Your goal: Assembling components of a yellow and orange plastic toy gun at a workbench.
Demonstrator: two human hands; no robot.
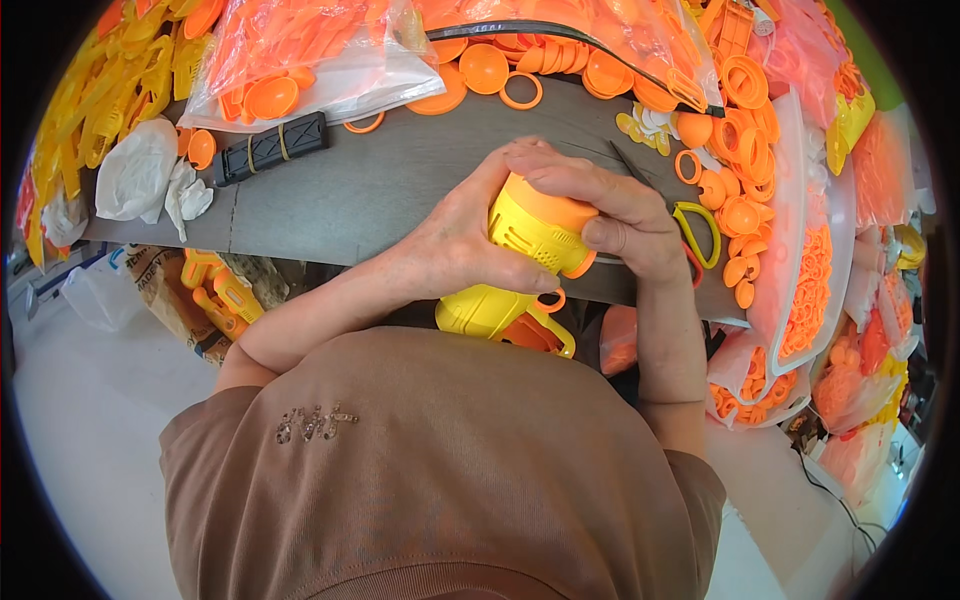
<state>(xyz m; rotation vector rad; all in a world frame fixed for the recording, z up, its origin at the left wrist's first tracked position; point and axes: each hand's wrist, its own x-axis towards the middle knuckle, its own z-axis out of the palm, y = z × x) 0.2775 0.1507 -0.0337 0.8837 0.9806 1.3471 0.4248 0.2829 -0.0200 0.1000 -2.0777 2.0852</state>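
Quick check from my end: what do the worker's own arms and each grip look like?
The left grip and right grip are bare hands, with no gloves visible. Both forearms are uncovered, with no cables attached. The short sleeves belong to a plain brown shirt with a small, glittery decoration on its front.

Left of the yellow toy (521, 222), the grey table (365, 185) gives passage until a black bar (267, 151); right of the toy, scissors (716, 236) obstruct.
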